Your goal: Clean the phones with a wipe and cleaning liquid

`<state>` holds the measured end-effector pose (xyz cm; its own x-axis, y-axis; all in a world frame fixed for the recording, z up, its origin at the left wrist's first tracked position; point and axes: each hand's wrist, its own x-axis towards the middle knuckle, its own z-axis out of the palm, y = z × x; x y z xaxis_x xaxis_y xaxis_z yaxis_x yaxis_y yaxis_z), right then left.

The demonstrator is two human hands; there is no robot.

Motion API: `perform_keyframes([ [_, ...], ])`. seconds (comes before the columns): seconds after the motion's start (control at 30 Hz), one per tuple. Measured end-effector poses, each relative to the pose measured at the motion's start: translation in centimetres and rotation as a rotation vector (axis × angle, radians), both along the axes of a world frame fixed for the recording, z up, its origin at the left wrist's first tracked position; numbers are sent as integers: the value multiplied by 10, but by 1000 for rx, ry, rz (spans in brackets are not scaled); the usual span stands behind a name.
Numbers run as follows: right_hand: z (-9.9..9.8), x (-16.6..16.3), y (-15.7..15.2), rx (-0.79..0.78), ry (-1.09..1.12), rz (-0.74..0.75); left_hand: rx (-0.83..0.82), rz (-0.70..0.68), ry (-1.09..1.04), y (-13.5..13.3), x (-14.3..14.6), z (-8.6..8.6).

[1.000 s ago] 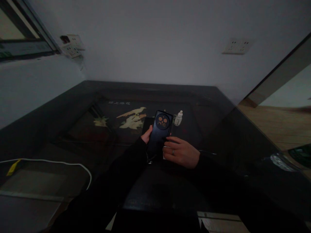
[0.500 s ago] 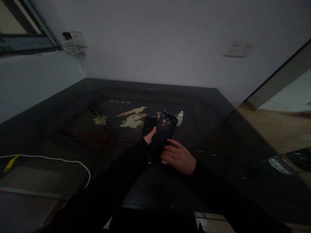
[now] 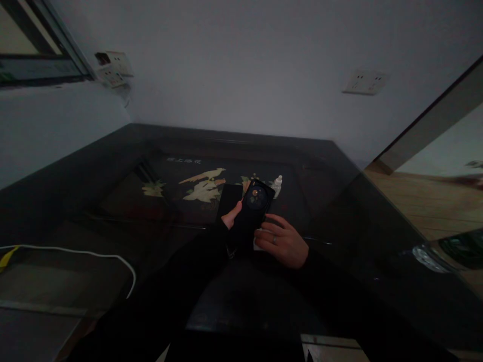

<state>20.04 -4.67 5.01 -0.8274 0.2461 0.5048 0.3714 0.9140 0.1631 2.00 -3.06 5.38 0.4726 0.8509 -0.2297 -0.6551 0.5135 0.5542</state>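
Note:
A dark smartphone [image 3: 247, 221], its back with a large round camera ring facing up, is gripped along its left edge by my left hand [image 3: 232, 216]. My right hand [image 3: 285, 244], a ring on one finger, is at the phone's lower right edge with its fingers curled. Under those fingers shows a small white cloth [image 3: 258, 245], mostly hidden; whether it is fabric or paper I cannot tell. A second dark flat object [image 3: 229, 196], like another phone, lies behind my left hand. Just beyond the held phone stands a small clear bottle [image 3: 277, 186] with a white top.
The dark glossy table [image 3: 313, 151] has an inlaid bird picture [image 3: 204, 191] and meets the wall. A white cable [image 3: 90, 251] with a yellow tag crosses the left side. A clear bottle or jar [image 3: 430, 259] is at the right edge. Wall sockets [image 3: 365, 82] are above.
My right hand has shifted slightly right across the phone toward its edge, and more of the white cloth shows. The phone is tilted a little differently in my left hand. The view has moved slightly.

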Motion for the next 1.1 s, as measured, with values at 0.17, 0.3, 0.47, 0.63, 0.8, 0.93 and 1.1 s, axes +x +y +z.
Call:
perform_keyframes([
  [0.17,18,29,32,87,-42,-129,-51,-223,38,-5,-6,-8],
  [0.3,29,46,45,188,-130,-144,-108,-482,0,1,-11,-14],
  [0.47,32,52,45,320,-177,-10,-176,-577,35,6,-13,-9],
  [0.63,40,50,41,385,-153,47,-253,-653,12,0,-12,1],
  [0.8,45,44,45,387,-195,33,-257,-714,-40,0,-11,-1],
  [0.93,41,50,46,316,-211,-30,-258,-768,-121,6,-13,-11],
  [1.1,34,60,39,218,-213,-83,-212,-768,-251,15,-17,-27],
])
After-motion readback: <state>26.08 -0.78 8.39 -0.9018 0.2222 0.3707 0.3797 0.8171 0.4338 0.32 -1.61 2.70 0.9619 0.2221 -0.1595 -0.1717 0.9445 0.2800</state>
